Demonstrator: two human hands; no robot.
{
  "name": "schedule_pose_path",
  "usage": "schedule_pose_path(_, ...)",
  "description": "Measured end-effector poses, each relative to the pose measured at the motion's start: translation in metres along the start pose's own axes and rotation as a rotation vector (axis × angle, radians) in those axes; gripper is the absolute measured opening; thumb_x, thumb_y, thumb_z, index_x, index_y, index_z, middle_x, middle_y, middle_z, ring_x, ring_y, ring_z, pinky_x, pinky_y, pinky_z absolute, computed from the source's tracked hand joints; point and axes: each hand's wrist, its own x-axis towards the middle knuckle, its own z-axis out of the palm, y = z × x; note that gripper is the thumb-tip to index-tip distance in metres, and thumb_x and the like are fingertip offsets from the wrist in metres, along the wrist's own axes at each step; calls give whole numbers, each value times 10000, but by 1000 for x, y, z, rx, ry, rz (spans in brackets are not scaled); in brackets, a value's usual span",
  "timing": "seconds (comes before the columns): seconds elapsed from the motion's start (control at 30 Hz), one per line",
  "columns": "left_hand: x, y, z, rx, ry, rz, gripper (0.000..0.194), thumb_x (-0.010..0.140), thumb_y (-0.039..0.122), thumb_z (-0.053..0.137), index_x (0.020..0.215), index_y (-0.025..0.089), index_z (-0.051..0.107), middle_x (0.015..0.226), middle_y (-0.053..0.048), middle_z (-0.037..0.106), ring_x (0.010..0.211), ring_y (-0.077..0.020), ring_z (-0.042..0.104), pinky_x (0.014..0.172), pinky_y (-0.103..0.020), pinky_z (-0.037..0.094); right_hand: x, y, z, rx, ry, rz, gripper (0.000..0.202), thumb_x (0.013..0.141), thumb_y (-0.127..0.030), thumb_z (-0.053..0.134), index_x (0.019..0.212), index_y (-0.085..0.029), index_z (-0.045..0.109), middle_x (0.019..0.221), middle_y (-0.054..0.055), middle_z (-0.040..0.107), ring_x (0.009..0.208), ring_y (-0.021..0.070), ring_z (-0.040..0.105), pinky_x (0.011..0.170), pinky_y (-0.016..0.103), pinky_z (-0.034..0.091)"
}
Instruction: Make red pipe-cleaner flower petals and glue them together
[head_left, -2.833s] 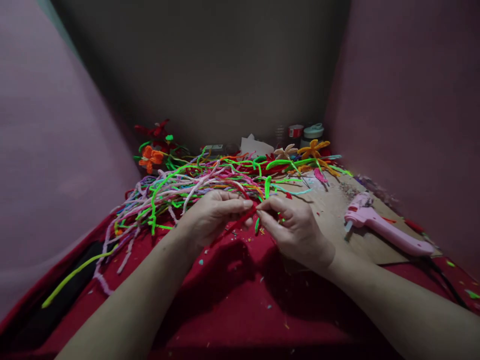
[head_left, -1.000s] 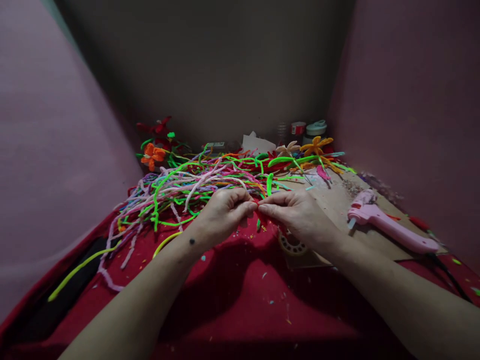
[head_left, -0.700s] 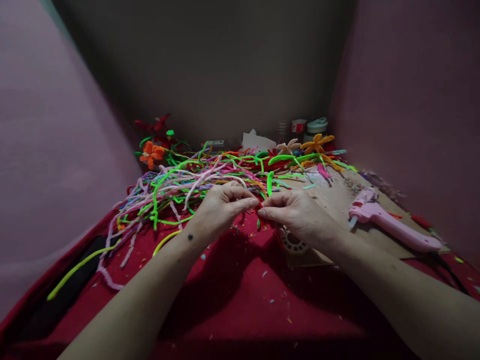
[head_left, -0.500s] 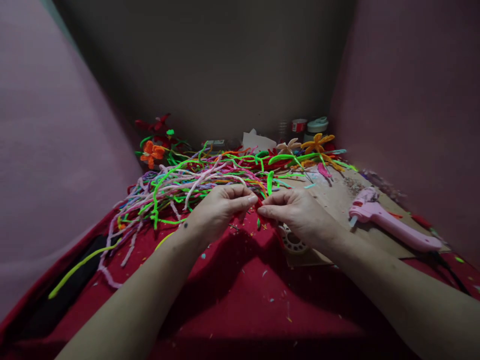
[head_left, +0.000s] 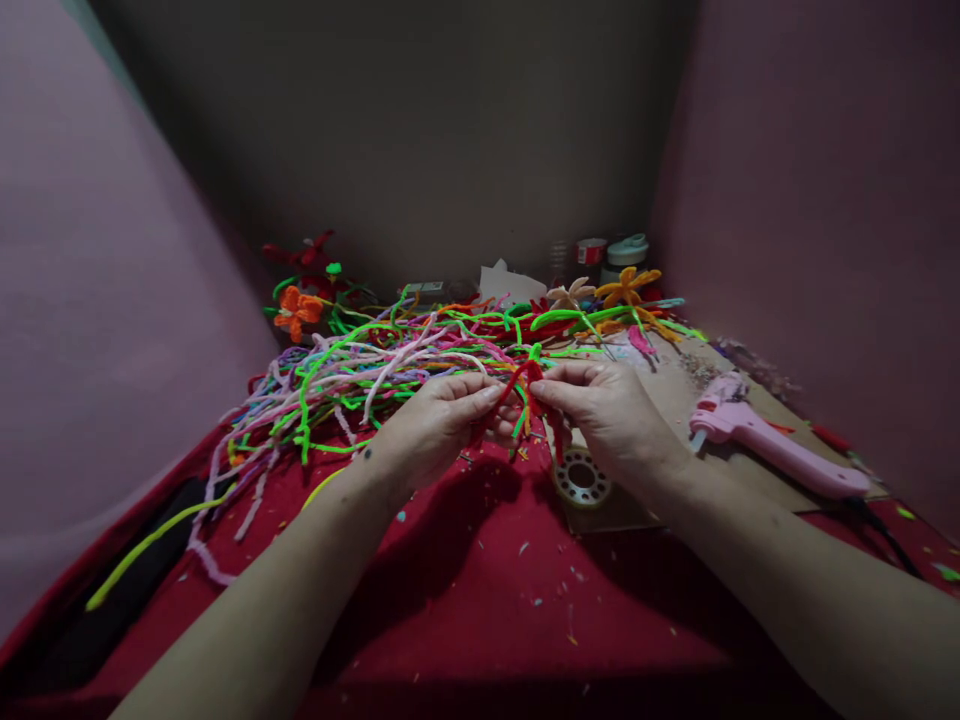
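Between my hands is a red fuzzy stem [head_left: 513,380], bent up to a peak. My left hand [head_left: 450,415] pinches its left part between thumb and fingers. On the other side, my right hand [head_left: 600,405] pinches the red piece near the peak, and a red end hangs below those fingers. A green stem tip [head_left: 535,352] stands just behind the peak. Whether it is joined to the red piece I cannot tell. Behind my left hand spreads a tangled pile of coloured fuzzy stems [head_left: 405,350]. A round holed spool [head_left: 582,477] lies below my right hand.
On the cardboard [head_left: 739,470] at the right lies a pink glue gun [head_left: 772,440]. Orange flowers [head_left: 300,312] stand at the back left, with a yellow-orange flower [head_left: 628,287] and a lidded container [head_left: 627,252] at the back right. Small scraps dot the red cloth [head_left: 525,620].
My hands have moved slightly apart, and the red stem now shows as a peak between them. The spool is more exposed. The whole view has shifted a little.
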Motion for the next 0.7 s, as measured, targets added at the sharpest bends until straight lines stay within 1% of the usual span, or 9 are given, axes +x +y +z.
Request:
schedule_pose_path(0.2,0,0,2,-3,8,6,116,733,206,638,786,107,610,741,-19,573,663,-113,575,728,-295,495,2,5,-1,62,65,0,144,644,-232,616,559,-153,530,465,-59,452,385,51,373,371,199,266)
schedule_pose_path(0.27,-1,1,4,66,24,19,135,735,229,636,805,118,605,765,-14,578,686,-115,577,754,-302,481,3,6,-1,65,87,-24,137,651,-229,603,559,-151,537,463,-56,457,389,53,378,372,200,272)
schedule_pose_path(0.3,-2,1,4,149,40,35,137,742,240,627,813,125,606,770,-12,583,695,-116,575,749,-292,471,3,7,-1,61,96,-37,138,653,-226,599,555,-149,539,459,-54,460,391,54,380,374,199,275)
schedule_pose_path(0.37,-3,0,6,418,84,106,115,765,241,597,807,136,619,768,-13,590,716,-122,561,734,-276,445,4,7,-2,64,108,-44,145,656,-225,596,548,-150,536,451,-54,459,392,55,380,375,198,281)
schedule_pose_path(0.47,-2,-2,6,901,206,355,94,772,200,577,770,151,656,791,-29,583,770,-143,529,737,-281,408,4,7,-2,87,107,-28,150,657,-233,599,548,-156,531,440,-60,446,381,59,372,366,200,274)
schedule_pose_path(0.53,-2,-4,7,1114,266,491,92,766,185,582,766,163,671,798,-36,582,786,-152,515,725,-281,395,3,7,-1,97,101,-17,155,653,-236,609,546,-158,528,436,-64,441,378,59,368,365,200,267)
schedule_pose_path(0.57,-2,-4,7,1166,265,508,91,766,186,582,760,165,670,775,-32,583,763,-147,513,703,-273,392,3,7,0,97,101,-13,161,648,-234,617,541,-158,524,436,-65,439,379,57,365,367,199,262)
schedule_pose_path(0.63,-3,-2,8,1162,227,448,110,775,200,570,711,158,650,684,-12,577,667,-121,503,635,-245,386,3,7,0,88,99,-14,176,642,-227,627,529,-156,512,439,-67,434,383,50,357,373,196,249)
schedule_pose_path(0.7,-5,1,10,1040,204,329,171,779,219,560,631,147,606,570,17,536,545,-88,465,545,-211,365,2,7,1,81,97,-9,182,648,-223,627,529,-156,506,441,-70,428,384,45,349,378,195,243)
